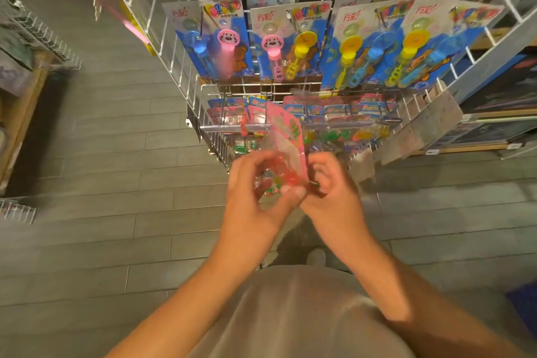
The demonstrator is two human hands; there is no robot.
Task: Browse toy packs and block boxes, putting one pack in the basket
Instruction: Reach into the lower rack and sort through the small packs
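- The fingers of the left hand (255, 186) are curled around the lower left part of a pink toy pack (286, 142), the thumb lying across its clear front near the bottom edge.
- The right hand (331, 180) grasps the same pack from the right side, its fingers bent in behind the card; the picture is blurred here, so exactly where each fingertip sits cannot be told.
- The pink toy pack stands roughly upright between the two hands, tilted a little to the left, with red and green shapes showing through its plastic. It is held in the air just in front of the lower row of the rack, not hanging on a hook.
- Both bare forearms reach up from the bottom of the view, over a grey garment worn by the person.
- Behind the pack, the white wire rack (174, 46) carries a lower row of small hanging packs (334, 113) with pink and blue header cards.
- Above them hang four blue bubble wand cards (290, 41), each with yellow, pink or blue wands under plastic.
- A grey plank floor (116, 154) lies beneath the rack, and a shoe tip (316, 256) shows between the arms.
- Wooden shelving (17, 113) stands at the left edge.
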